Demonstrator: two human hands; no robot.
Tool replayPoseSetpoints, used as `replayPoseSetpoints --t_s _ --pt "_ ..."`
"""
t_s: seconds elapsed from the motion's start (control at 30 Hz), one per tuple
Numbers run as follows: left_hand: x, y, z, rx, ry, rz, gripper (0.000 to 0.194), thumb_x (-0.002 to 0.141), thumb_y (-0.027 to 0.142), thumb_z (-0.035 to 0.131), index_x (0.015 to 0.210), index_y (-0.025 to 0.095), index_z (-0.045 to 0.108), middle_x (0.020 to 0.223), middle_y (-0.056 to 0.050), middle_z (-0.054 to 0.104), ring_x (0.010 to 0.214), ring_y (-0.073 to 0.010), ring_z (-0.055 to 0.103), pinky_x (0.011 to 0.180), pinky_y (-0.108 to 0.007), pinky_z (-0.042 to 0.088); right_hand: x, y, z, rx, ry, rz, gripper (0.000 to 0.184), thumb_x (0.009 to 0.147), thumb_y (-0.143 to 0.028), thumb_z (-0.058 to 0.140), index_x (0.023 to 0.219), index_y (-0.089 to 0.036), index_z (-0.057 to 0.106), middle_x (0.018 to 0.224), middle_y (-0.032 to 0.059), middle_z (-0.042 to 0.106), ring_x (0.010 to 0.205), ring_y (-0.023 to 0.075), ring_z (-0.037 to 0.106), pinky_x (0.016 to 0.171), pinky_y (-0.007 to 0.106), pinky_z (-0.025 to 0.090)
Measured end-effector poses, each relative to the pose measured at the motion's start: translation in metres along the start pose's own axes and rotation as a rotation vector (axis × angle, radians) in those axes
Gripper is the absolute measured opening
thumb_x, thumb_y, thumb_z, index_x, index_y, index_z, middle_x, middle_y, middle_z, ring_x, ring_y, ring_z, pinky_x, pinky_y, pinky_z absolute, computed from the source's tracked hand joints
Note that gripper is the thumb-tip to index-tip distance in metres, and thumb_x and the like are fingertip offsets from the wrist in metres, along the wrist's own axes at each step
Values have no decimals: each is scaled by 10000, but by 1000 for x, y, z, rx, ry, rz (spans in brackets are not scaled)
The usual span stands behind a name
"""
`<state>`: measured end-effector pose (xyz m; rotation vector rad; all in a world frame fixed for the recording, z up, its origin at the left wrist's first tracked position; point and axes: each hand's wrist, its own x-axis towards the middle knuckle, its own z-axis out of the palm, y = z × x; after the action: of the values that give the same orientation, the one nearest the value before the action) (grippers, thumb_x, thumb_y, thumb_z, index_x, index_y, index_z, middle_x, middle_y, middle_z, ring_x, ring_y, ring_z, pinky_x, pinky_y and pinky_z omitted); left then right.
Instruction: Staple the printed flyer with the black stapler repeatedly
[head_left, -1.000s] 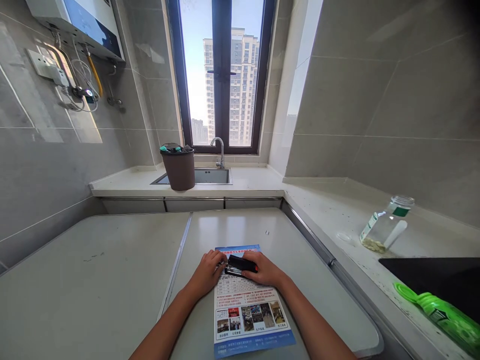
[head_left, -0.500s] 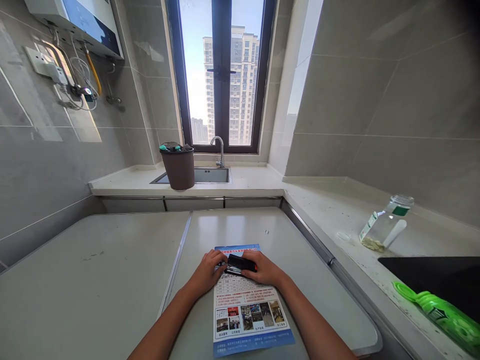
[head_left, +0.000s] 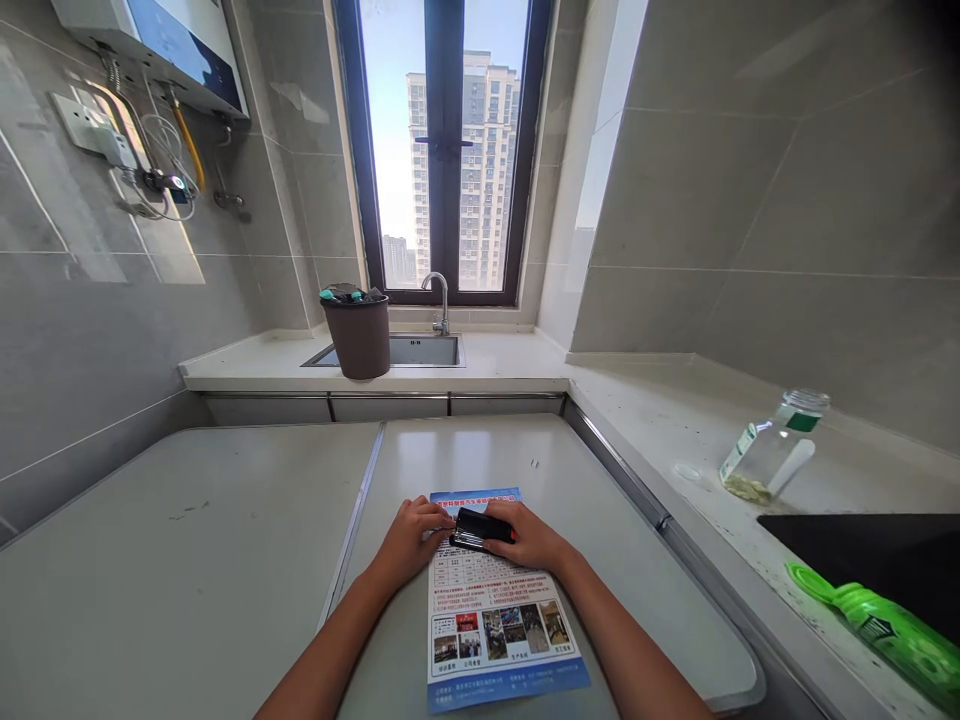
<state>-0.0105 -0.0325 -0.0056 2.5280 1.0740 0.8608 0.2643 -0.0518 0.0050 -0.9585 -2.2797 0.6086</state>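
A black stapler point(head_left: 480, 528) lies on its side above a printed flyer point(head_left: 499, 640), near the sheet's upper part. My right hand point(head_left: 529, 535) is wrapped round the stapler's right end, where a small red spot shows. At its left end, my left hand point(head_left: 416, 535) has thumb and fingers pinched together close to the metal front. What sits between those left fingertips is too small to make out. Red and black print, several photos and blue bands cover the flyer, which lies flat on the white table point(head_left: 225, 560) beneath both hands.
Two tiny staple-like bits point(head_left: 534, 463) lie beyond the flyer. A brown bin point(head_left: 358, 340) stands by the sink point(head_left: 424, 350). On the right counter are a glass jar point(head_left: 765, 455), a black panel point(head_left: 877, 550) and a green packet point(head_left: 885, 625).
My left fingers have drawn back slightly leftward from the stapler's front end. My right hand, the stapler and the flyer stay in about the same place.
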Motion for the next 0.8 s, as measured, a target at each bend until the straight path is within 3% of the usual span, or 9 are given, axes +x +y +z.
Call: replayPoseSetpoints --t_s 0.23,0.53,0.67,0.8 --pt "-1 -8 -1 -61 -25 -16 174 949 289 647 1001 318 810 1071 -57 775 997 -261 640 888 -452 435 0 -1 0 13 -4 10 159 836 -259 740 928 -204 622 896 4 655 804 175 555 723 274 398" --pt "-5 -17 -18 -64 -40 -19 210 931 460 669 971 326 827 1033 -71 798 970 -270 649 896 -457 444 -1 0 0 35 -7 26 169 849 -274 741 957 -208 630 923 3 658 843 183 571 746 279 397" --pt "-7 -21 -23 -64 -23 -37 184 928 406 677 895 293 819 1002 -70 806 948 -273 670 908 -472 451 0 2 0 58 16 40 146 864 -285 728 953 -203 648 932 12 655 852 189 567 770 291 399" --pt "-7 -17 -25 -125 -41 -19 167 921 363 687 832 273 797 982 -67 796 941 -259 669 935 -463 464 0 8 -1 140 71 21 241 893 -430 701 916 -194 659 905 26 640 843 202 561 785 311 413"
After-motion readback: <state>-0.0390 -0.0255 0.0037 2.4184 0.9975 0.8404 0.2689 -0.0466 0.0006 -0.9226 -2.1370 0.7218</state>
